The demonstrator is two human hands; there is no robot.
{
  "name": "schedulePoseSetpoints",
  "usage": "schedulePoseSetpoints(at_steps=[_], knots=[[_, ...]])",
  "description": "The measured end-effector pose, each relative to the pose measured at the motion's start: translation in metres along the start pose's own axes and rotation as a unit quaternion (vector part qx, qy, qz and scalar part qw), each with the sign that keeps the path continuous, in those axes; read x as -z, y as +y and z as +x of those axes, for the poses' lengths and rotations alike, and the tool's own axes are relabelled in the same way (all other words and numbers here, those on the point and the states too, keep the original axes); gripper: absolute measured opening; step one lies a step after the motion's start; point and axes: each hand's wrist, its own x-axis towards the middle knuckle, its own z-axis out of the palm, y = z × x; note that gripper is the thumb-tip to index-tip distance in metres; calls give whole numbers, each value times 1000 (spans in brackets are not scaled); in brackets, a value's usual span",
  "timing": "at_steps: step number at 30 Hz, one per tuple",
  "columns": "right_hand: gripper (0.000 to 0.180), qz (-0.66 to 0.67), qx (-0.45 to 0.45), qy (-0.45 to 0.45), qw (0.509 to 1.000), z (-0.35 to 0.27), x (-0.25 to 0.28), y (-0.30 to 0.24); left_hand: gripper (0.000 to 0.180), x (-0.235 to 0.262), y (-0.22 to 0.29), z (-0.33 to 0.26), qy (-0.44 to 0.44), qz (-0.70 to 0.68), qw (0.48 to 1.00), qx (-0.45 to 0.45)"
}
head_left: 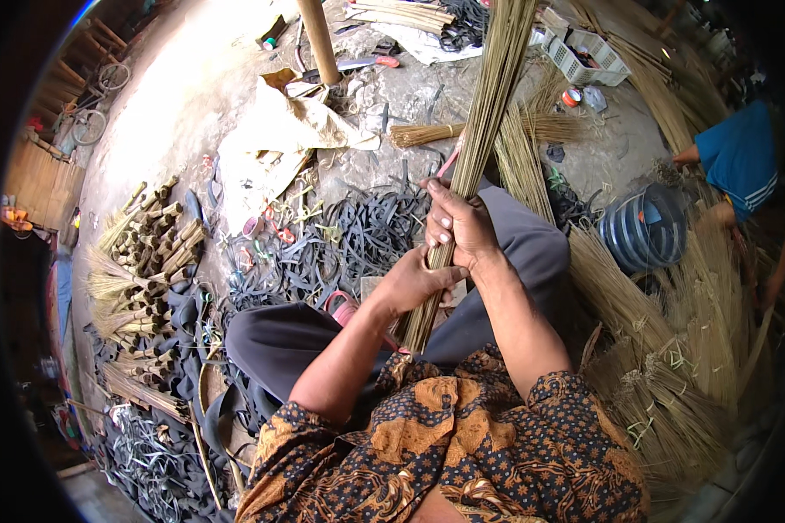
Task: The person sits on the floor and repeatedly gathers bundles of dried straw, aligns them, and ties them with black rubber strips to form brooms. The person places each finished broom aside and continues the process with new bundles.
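Both hands gripped one stick bundle (480, 131) over the lap, right hand (459, 225) closed round it farther up, left hand (414, 283) closed nearer the butt end, w/ its long axis running near-to-far, leaning slightly right.

Bare concrete floor (183, 96), dusty and cluttered. Strewn with black rubber strips (349, 244), stacked finished broom heads (144, 261), loose stick bundles (663, 383), a crumpled sack (279, 139), a white plastic basket (584, 54).
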Motion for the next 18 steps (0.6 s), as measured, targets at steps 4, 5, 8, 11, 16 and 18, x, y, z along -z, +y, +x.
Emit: schedulePoseSetpoints(at_steps=[4,5,8,11,16,18], knots=[[39,-2,24,-10,1000,4,7,0,28,-5,-4,-2,56,158,984,-60],[50,47,24,-52,997,3,7,3,28,0,-4,-2,15,122,992,-27],[41,10,-9,-31,999,-1,9,6,24,11,-9,1,-61,116,991,8],[23,-7,23,66,998,-1,8,14,29,4,-13,3,67,242,968,-25],[39,75,64,-23,995,3,12,22,18,6,-8,1,35,178,983,18],[33,49,-3,14,999,5,13,24,14,11,-6,1,-16,179,982,60]])
